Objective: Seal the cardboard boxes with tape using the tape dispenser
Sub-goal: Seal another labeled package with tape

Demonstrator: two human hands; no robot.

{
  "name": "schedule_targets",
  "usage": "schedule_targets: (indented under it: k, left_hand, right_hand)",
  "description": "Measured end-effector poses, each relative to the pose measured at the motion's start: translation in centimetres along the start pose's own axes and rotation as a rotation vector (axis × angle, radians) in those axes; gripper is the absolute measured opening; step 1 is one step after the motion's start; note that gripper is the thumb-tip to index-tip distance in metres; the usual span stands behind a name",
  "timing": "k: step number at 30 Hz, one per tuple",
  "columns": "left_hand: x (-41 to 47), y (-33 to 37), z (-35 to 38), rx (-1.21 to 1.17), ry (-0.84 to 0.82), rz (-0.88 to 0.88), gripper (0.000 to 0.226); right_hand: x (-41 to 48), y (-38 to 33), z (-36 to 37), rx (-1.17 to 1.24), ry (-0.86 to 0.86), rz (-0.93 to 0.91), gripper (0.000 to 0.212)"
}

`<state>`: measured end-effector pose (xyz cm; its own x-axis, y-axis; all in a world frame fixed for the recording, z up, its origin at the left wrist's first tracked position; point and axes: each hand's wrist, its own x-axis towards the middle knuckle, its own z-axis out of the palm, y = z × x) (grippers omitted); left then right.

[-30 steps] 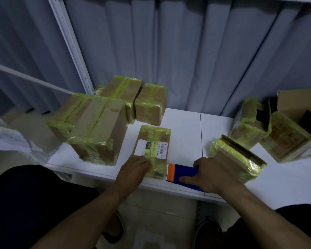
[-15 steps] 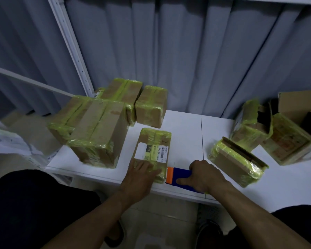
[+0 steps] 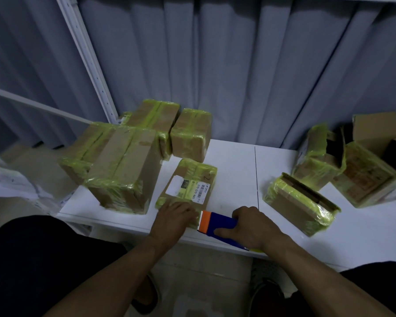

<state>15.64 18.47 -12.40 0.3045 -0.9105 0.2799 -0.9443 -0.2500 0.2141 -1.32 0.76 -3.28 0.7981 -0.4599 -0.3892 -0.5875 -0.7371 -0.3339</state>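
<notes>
Grip of right hand (image 3: pixel 254 227) clasps tape dispenser (image 3: pixel 217 222), left hand (image 3: pixel 174 216) flat on box (image 3: pixel 193 179); white table (image 3: pixel 234 168), grey curtain (image 3: pixel 238 76).

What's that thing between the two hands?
The orange-and-blue tape dispenser, held by the right hand, its orange end beside the left hand. Head view.

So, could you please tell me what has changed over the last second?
The left hand slid right along the near end of the labelled box, up to the tape dispenser, which the right hand still grips and nudged slightly left. The other boxes stayed put.
</notes>
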Motion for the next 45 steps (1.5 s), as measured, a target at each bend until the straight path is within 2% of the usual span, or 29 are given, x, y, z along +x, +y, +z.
schedule_targets:
  k: [7,13,21,28,31,34,42,45]
  left_hand:
    - [-0.9,-1.3,-0.4,-0.043,0.118,-0.053,0.036]
    - [-1.3,-2.2,0.2,-0.085,0.018,-0.134,0.031]
    - [-1.1,-1.3,-0.3,-0.103,0.035,-0.143,0.027]
    - [-0.9,-0.8,-0.6,-0.11,0.112,-0.082,0.032]
    - [-0.9,-1.0,-0.5,-0.091,0.095,-0.097,0.035]
    - [-1.0,-1.7,0.4,-0.089,0.062,-0.131,0.037]
    - [-0.6,-1.1,0.4,-0.115,0.219,-0.116,0.044]
    - [-0.7,-1.0,0.0,-0.084,0.192,-0.131,0.043]
  right_hand:
    - [-1.3,0.3,-1.0,0.014,0.01,0.0,0.057]
    - [-0.7,1.8,-0.8,-0.02,0.001,0.05,0.065]
    - [2.1,0.9,1.3,-0.107,-0.042,0.091,0.063]
    - [4.6,-0.9,2.5,-0.146,-0.071,0.066,0.065]
    - [5.3,-1.4,2.5,-0.143,-0.078,0.075,0.066]
    - [5.2,-1.8,2.3,-0.165,-0.054,0.075,0.066]
    - [4.3,-3.5,3.7,-0.348,0.056,0.019,0.063]
    - [4.1,-4.0,3.9,-0.412,0.085,-0.002,0.063]
